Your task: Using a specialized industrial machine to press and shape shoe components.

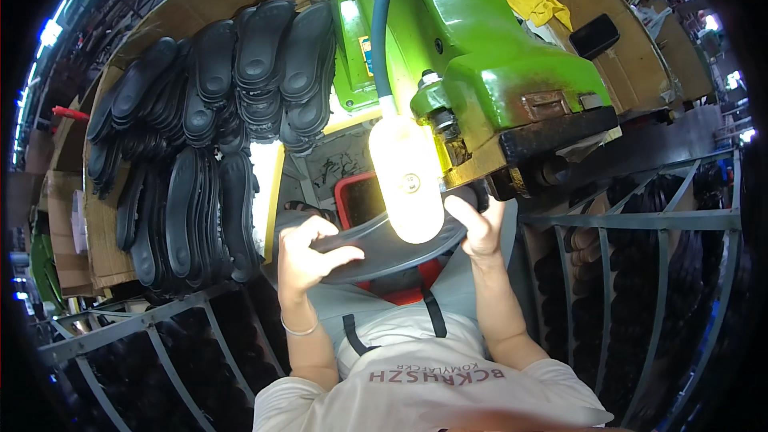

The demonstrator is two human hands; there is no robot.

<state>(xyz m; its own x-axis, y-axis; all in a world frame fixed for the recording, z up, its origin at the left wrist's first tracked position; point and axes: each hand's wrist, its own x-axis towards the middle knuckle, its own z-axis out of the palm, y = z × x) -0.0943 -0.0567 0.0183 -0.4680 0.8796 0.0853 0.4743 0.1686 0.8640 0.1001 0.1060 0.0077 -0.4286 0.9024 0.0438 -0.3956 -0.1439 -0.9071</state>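
A black shoe sole (pixel 372 254) lies level across my lap, below the green machine's head (pixel 512 64). My left hand (pixel 308 252) grips its left end, the thumb pointing inward along the top and the other fingers partly hidden. At the opposite end my right hand (pixel 480 228) holds the sole with the thumb on its upper side, close to the machine's dark working parts (pixel 524 172). A glowing lamp (pixel 406 180) hangs in front of the sole and covers part of its middle.
Stacks of black soles (pixel 212 96) fill a cardboard box (pixel 116 248) on the left. Metal racks (pixel 632 220) with dark items stand on both sides. Back right are a yellow cloth (pixel 538 4) and a black phone-like slab (pixel 594 36). A red frame (pixel 344 200) shows below.
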